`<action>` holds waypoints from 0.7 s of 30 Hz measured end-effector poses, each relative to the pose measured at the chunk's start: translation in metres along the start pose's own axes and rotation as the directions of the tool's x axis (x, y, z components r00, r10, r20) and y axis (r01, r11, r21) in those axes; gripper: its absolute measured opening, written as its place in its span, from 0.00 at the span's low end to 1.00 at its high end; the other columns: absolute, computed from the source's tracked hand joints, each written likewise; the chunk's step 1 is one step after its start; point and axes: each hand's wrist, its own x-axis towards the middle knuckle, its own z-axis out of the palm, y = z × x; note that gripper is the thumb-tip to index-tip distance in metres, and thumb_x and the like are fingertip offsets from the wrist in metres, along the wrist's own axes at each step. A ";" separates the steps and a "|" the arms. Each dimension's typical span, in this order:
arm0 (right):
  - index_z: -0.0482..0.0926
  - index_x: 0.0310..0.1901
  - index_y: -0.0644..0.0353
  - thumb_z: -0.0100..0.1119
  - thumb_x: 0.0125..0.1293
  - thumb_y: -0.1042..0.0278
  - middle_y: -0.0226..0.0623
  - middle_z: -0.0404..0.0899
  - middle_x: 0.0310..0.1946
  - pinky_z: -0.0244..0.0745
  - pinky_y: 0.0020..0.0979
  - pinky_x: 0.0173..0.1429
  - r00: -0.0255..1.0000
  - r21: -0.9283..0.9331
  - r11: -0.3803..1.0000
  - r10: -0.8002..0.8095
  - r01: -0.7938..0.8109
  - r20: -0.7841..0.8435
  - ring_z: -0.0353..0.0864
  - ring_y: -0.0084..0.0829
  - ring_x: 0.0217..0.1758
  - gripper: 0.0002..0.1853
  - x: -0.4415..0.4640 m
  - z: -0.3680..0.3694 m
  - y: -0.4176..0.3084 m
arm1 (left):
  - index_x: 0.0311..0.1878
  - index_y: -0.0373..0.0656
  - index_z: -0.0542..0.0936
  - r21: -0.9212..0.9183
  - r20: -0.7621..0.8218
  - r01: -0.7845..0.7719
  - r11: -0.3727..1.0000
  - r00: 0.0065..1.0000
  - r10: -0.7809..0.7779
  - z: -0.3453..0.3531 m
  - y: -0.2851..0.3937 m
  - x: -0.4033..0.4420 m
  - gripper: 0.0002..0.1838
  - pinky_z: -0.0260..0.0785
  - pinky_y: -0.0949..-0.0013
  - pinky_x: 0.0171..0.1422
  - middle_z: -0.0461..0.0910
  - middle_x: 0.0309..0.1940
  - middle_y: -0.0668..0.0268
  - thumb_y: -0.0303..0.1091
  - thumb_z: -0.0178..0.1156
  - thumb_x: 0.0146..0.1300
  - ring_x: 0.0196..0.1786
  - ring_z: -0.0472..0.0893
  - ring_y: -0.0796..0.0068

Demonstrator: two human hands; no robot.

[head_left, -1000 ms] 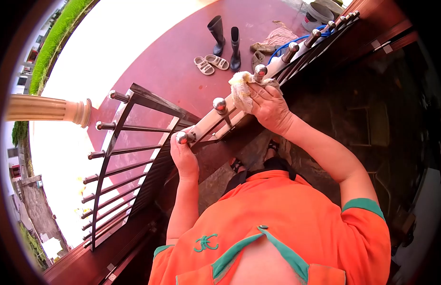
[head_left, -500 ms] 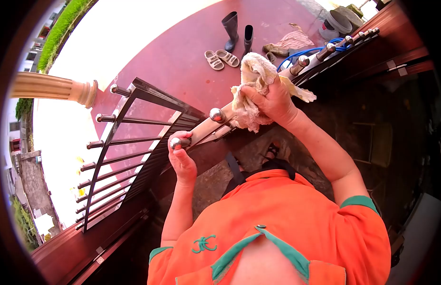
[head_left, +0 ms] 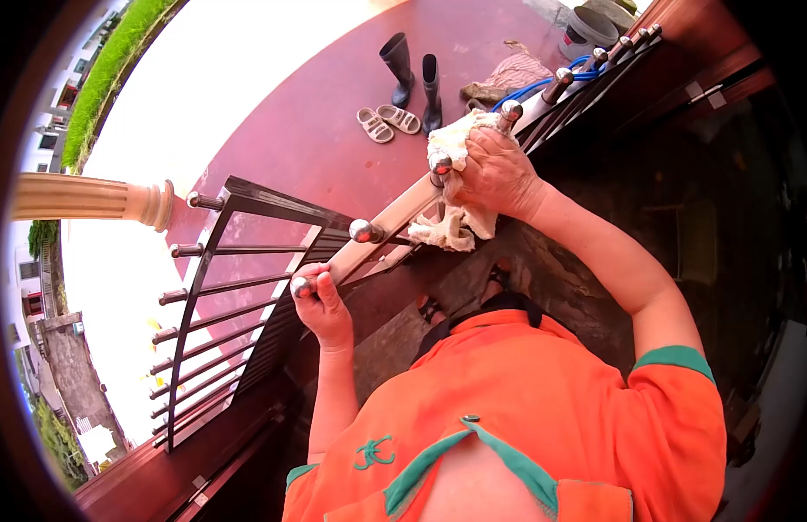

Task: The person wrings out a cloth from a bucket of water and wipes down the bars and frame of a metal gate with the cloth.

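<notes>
My right hand (head_left: 497, 174) is closed over a pale, worn cloth (head_left: 445, 231) and presses it against the top rail of a metal railing, between two ball-tipped bar ends. Some of the cloth shows above the rail and some hangs down on my side. My left hand (head_left: 323, 311) curls round a silver ball-tipped bar (head_left: 303, 287) at the rail's near left end, thumb upright beside it. Another shiny ball tip (head_left: 362, 230) stands between my two hands along the light-coloured rail (head_left: 405, 207).
An angled dark barred panel (head_left: 208, 304) is at my left. Beyond the railing, dark rubber boots (head_left: 397, 70), beige sandals (head_left: 375, 126), a striped cloth (head_left: 518, 71), a blue hose (head_left: 534, 87) and a bucket (head_left: 592, 33) are on the red floor. A fluted column (head_left: 82, 198) is at left.
My right hand has brought the bunched cloth down onto the rail between the ball tips, with its knuckles now facing up. My left hand keeps its hold. The whole view has shifted slightly.
</notes>
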 end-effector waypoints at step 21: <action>0.74 0.45 0.65 0.62 0.43 0.71 0.48 0.73 0.47 0.65 0.44 0.59 0.982 0.574 0.815 0.034 0.080 -0.185 0.70 0.48 0.54 0.23 0.075 -0.034 -0.129 | 0.42 0.38 0.70 -0.030 -0.053 0.105 0.994 0.993 -0.106 -0.005 -0.022 -0.010 0.10 0.65 0.72 0.45 0.71 0.35 0.65 0.28 0.58 0.59 0.34 0.70 0.76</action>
